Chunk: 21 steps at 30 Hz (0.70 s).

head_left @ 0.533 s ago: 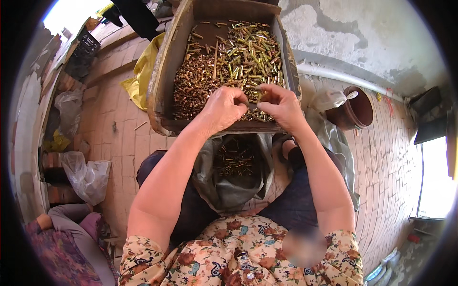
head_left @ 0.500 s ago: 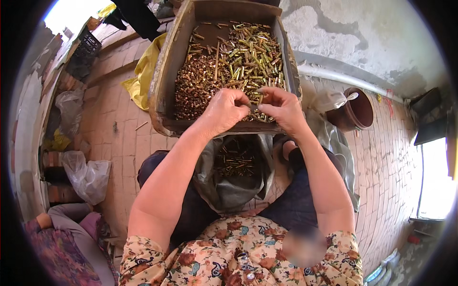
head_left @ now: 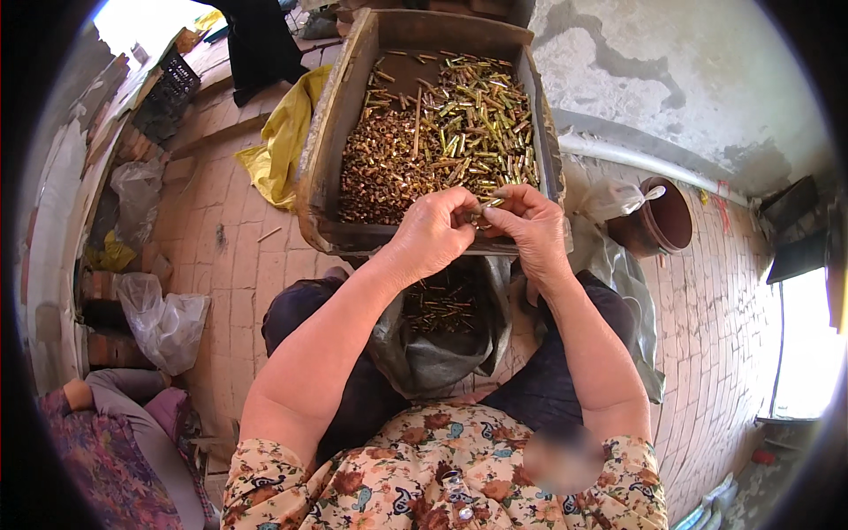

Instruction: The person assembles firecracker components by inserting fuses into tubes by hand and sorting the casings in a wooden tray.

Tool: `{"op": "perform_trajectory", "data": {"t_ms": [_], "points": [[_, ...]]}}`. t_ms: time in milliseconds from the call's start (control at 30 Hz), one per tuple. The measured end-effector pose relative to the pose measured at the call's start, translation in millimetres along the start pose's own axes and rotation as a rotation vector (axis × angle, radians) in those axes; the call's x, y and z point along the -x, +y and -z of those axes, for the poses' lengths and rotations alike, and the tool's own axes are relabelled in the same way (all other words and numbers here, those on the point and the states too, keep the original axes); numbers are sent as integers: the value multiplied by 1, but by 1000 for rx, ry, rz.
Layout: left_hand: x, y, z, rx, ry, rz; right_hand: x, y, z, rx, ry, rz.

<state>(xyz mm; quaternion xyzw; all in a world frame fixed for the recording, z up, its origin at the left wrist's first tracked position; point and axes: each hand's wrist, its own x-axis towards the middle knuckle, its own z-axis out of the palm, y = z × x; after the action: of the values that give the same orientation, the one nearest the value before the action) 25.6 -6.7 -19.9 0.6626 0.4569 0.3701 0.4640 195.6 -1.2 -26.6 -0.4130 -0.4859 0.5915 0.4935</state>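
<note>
My left hand and my right hand meet over the near right edge of a worn wooden tray. A small yellowish metal rod is pinched between my right thumb and fingers. The left fingertips are closed right beside it; what they hold is too small to make out. Many longer brass-coloured metal rods lie in the tray's right half. Short copper-coloured metal pieces are heaped on the left. A thin stick lies between the heaps.
Between my knees, an open dark sack holds more metal rods. A yellow sack lies left of the tray, a brown bucket stands right. Another person's legs are at the far left; someone else sits near left.
The tray and my hands appear slightly lower and further right in view. My fingertips have come together, and the rod in my right hand has tilted from upright to nearly level.
</note>
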Motion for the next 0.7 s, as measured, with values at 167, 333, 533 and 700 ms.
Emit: {"op": "perform_trajectory", "data": {"t_ms": [167,333,533,700], "points": [[5,5,0,-381,172,-299,-3,-2,4,-73,70,-15],[3,3,0,-401,143,-236,-1,-2,4,-104,77,-14],[0,6,4,-28,118,-16,-1,-1,5,-77,90,-11],[0,14,7,321,129,140,0,-4,2,-85,108,6]]}}
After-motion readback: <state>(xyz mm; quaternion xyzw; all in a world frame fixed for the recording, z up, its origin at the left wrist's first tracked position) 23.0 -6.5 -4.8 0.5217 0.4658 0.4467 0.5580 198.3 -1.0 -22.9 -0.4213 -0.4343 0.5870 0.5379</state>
